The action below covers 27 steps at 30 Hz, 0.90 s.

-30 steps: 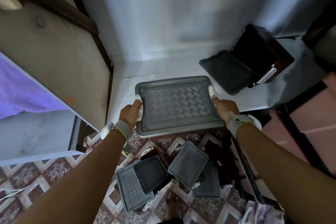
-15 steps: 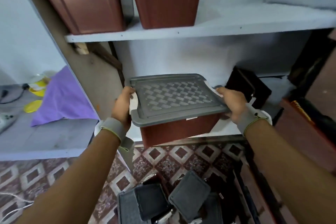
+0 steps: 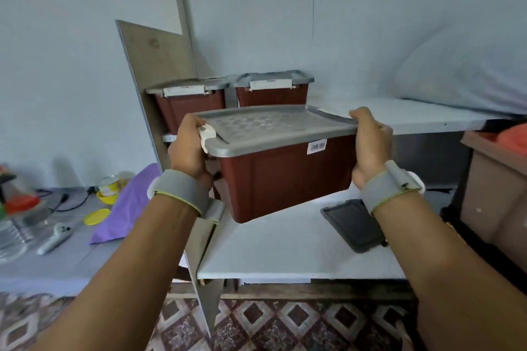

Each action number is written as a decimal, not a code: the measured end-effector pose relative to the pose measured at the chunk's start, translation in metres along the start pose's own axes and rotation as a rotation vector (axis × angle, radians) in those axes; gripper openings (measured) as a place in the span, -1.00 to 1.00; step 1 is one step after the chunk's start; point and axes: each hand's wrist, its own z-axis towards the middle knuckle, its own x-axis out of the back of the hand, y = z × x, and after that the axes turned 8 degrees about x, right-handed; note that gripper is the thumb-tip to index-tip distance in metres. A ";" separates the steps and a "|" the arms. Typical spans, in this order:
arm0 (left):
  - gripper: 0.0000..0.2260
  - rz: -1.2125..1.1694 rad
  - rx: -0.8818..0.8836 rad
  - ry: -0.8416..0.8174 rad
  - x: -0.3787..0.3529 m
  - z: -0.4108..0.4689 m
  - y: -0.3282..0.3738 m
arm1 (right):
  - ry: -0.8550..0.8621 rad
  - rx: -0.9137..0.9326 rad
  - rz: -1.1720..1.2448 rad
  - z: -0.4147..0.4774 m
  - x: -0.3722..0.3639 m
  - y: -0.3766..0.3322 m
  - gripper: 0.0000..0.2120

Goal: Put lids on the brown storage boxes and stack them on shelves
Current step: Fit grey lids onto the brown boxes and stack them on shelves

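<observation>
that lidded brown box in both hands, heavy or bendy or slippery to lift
Probably rigid: the brown box shows straight walls though the left hand and right hand grip only its ends. Likely fairly light, since it is held in mid-air by the rim. Its grey lid sits flush, so it should stay on.

A purple cloth (image 3: 128, 208) lies on a grey table (image 3: 34, 268) at the lower left of the frame, its far end reaching toward the pale wall (image 3: 71, 65). Just beside it sit a yellow bowl (image 3: 107, 196) and, nearer, a flat yellow disc (image 3: 97, 216). A white handheld device (image 3: 55, 236) lies toward the table's front; a black cable (image 3: 68, 202) trails behind. Diamond-patterned floor tiles (image 3: 271, 322) fill the bottom.
</observation>
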 end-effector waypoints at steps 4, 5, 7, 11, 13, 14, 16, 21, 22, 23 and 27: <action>-0.87 -0.084 -0.033 -0.003 -0.019 -0.021 0.039 | -0.007 0.082 -0.006 -0.006 -0.022 -0.043 -0.50; -0.85 -0.105 -0.057 0.000 -0.023 -0.025 0.047 | -0.005 0.113 -0.021 -0.009 -0.029 -0.054 -0.47; -0.81 -0.165 -0.105 -0.005 -0.033 -0.033 0.063 | 0.016 0.174 -0.075 -0.011 -0.045 -0.072 -0.42; -0.83 -0.228 -0.175 0.032 -0.047 -0.029 0.097 | 0.008 0.278 -0.169 -0.014 -0.082 -0.095 -0.28; -0.86 -0.254 -0.190 0.050 -0.053 -0.022 0.110 | -0.054 0.289 -0.179 -0.015 -0.102 -0.100 -0.22; -0.85 -0.250 -0.198 0.068 -0.055 -0.018 0.116 | -0.092 0.295 -0.182 -0.018 -0.113 -0.102 -0.21; -0.79 -0.217 -0.251 0.133 -0.056 -0.009 0.124 | -0.163 0.303 -0.174 -0.026 -0.136 -0.102 -0.20; -0.67 -0.206 -0.374 0.191 -0.043 0.025 0.146 | -0.333 0.329 -0.177 -0.031 -0.193 -0.098 -0.11; -0.64 -0.186 -0.387 0.185 -0.039 0.033 0.150 | -0.357 0.326 -0.179 -0.029 -0.202 -0.095 -0.12; -0.62 -0.151 -0.390 0.177 -0.034 0.043 0.154 | -0.380 0.319 -0.164 -0.026 -0.212 -0.093 -0.14; -0.36 -0.074 -0.383 0.119 -0.015 0.076 0.173 | -0.419 0.207 -0.091 -0.003 -0.253 -0.085 -0.26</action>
